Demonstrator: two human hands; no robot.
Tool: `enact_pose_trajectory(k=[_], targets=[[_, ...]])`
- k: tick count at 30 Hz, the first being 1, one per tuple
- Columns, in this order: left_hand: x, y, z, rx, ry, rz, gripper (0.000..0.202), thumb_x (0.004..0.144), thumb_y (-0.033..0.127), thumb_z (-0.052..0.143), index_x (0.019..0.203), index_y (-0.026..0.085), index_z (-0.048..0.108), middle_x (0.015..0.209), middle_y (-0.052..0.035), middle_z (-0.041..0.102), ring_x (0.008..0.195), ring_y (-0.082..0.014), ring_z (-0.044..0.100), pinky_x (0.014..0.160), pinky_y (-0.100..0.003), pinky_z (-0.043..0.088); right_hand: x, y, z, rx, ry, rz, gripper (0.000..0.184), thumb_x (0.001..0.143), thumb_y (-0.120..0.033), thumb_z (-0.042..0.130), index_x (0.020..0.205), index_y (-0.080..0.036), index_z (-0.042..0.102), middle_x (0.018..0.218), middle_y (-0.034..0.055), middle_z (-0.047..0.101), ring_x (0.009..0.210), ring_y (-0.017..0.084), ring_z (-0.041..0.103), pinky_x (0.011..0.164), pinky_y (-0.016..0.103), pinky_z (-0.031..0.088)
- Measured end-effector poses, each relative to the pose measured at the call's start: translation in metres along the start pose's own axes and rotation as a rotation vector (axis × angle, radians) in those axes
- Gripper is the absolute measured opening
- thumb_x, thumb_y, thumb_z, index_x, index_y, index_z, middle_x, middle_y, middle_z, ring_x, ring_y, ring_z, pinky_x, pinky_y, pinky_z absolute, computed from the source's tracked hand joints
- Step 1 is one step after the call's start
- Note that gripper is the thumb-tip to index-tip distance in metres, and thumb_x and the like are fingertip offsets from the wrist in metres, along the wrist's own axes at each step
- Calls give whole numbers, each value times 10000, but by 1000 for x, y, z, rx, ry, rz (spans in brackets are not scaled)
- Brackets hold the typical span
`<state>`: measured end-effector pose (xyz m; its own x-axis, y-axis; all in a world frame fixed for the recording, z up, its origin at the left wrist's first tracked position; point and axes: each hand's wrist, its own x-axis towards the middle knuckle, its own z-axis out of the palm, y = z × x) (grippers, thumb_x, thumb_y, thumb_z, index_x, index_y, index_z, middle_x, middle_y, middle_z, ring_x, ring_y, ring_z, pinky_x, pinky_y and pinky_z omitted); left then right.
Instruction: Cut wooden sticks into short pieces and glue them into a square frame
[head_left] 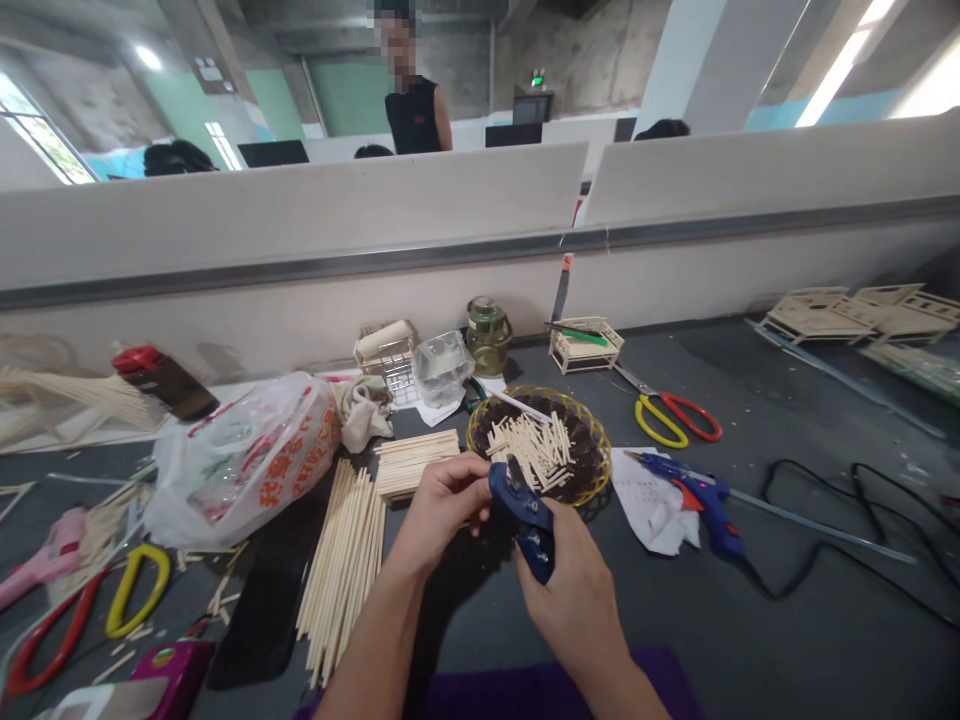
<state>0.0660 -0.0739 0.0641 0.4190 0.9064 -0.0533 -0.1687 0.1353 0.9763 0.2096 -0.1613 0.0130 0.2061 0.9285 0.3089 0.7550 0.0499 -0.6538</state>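
My right hand [574, 590] is wrapped around the handles of a dark blue plier-like tool [523, 497], its head pointing up and left. Close to that head, the fingers of my left hand [450, 500] are pinched together; whatever they hold is hidden. Just beyond both hands sits a yellow-rimmed woven basket [602, 440] with many short cut sticks [534, 450] in it. A stack of pale wooden sticks [416, 462] lies behind my left hand. Longer wooden sticks [341, 570] are spread beside my left forearm.
A blue glue gun [701, 495] with its cable and red-yellow scissors [667, 412] lie at right. On the left are a plastic bag [240, 465], a black phone-like slab [262, 600] and a pink glue gun [56, 550]. Behind stands a green jar [487, 335]; a person [416, 110] stands beyond the partition.
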Motion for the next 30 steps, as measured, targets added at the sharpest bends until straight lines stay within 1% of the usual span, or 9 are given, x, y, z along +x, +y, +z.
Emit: enact_pose_trajectory(k=[2,4,6,8,16,20,26,30], targets=[[0,0,0,14,-39,23,228,708,347,736,773,130,705,755,-11,547,510,-65,523,395,-171,434,1,0,0,-8,5,-8,423,751,-199,520,1170,-176,463,1051,119,584,1014,280,557,869,449,464],[-1,1,-1,24,-92,28,210,738,329,713,779,123,708,771,-21,547,532,-79,555,440,-198,484,1,0,0,-3,12,-5,422,751,-195,516,1169,-176,462,1050,119,583,1006,279,558,861,448,469],[-1,1,-2,26,-140,24,198,759,313,696,795,118,709,774,-29,548,557,-94,582,491,-225,521,1,1,1,3,18,-6,410,753,-191,508,1161,-179,468,1040,114,586,995,274,562,856,443,474],[-2,2,-3,19,-162,22,193,768,305,689,802,116,707,760,-26,543,568,-101,594,517,-235,532,1,1,2,4,24,-14,401,752,-185,502,1152,-183,474,1025,109,588,985,268,567,853,436,477],[-4,5,-5,38,-178,26,212,797,314,659,791,104,684,703,-17,549,517,-91,584,502,-214,500,-1,3,3,6,9,-31,409,748,-186,508,1154,-189,467,1026,107,579,982,271,559,849,439,473],[-4,6,-3,48,-179,4,205,793,312,664,780,107,666,667,-14,562,522,-99,586,515,-220,501,-1,2,3,36,-17,-18,419,745,-185,510,1161,-189,458,1047,110,570,995,275,549,863,450,464],[-5,11,0,65,-168,-4,245,774,343,679,717,108,643,655,-12,568,514,-97,579,520,-218,492,-4,1,5,73,-36,5,429,740,-170,507,1162,-201,440,1057,102,564,1011,263,547,874,441,464],[-6,12,1,59,-158,-22,263,765,367,685,728,110,643,632,-7,568,499,-96,575,508,-212,481,-5,0,5,67,-39,2,429,741,-166,501,1162,-202,433,1052,102,565,1002,264,548,863,448,467]])
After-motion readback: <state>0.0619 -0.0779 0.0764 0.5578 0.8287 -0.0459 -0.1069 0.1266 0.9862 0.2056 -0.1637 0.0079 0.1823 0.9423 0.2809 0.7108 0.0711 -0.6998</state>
